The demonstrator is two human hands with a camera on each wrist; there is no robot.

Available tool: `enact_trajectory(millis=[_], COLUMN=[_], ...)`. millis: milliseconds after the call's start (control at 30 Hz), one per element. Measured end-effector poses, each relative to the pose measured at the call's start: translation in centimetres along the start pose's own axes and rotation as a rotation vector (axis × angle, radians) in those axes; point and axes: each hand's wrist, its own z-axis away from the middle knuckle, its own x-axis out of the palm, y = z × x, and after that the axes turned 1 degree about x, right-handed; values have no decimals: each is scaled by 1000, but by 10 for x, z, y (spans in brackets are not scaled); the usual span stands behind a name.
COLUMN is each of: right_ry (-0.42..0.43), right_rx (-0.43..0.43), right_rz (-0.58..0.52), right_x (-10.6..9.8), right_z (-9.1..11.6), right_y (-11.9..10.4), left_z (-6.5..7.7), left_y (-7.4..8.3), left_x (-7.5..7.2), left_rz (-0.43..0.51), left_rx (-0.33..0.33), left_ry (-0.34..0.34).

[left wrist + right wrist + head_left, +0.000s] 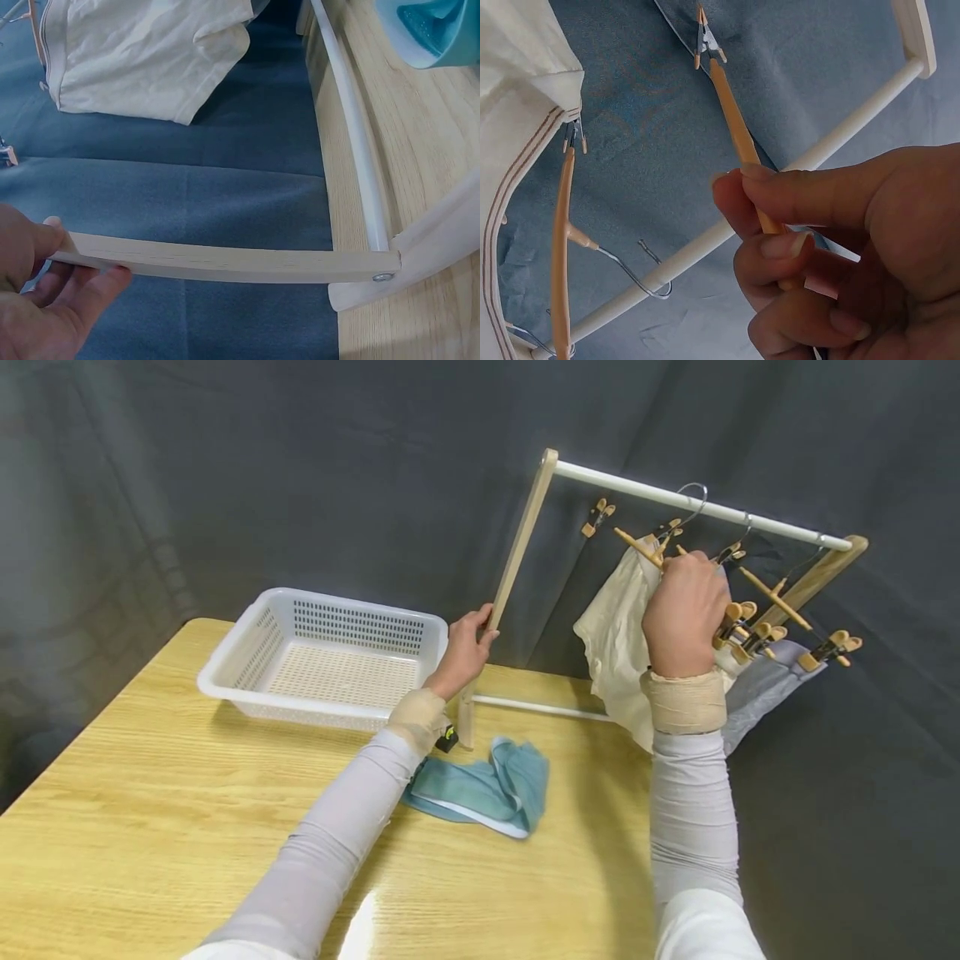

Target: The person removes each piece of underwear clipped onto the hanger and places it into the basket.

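In the head view my left hand [462, 652] grips the wooden upright of a small clothes rack [525, 537]. The left wrist view shows my left thumb and fingers around that upright [217, 261]. Up by the rail, my right hand [686, 610] holds a wooden clip hanger [733, 112], its bar between thumb and curled fingers. The clip visible on this hanger has no cloth in it. Beside it, cream shorts [622, 627] hang from another clip hanger [562, 225] hooked on the white rail [697, 251]. My right hand hides part of the hangers in the head view.
A white perforated basket [322, 710] stands at the table's back left. On the wooden table [187, 827], in front of the rack, lies a crumpled teal garment [480, 785]. A grey garment [765, 693] hangs at the rack's right end. A dark curtain [420, 468] is behind.
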Motion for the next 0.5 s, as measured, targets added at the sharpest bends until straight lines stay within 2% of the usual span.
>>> enact_trajectory(millis=[300,500], right_ry=[-47,-84], right_rx=[-39,-46], right_rz=[61,181], right_x=[6,10], right_z=[1,0], right_y=[-4,-11], left_z=[-1,-1], left_y=[-2,-3], left_x=[0,-1], left_rz=[2,26], left_rx=[17,6], left_ry=[4,-20])
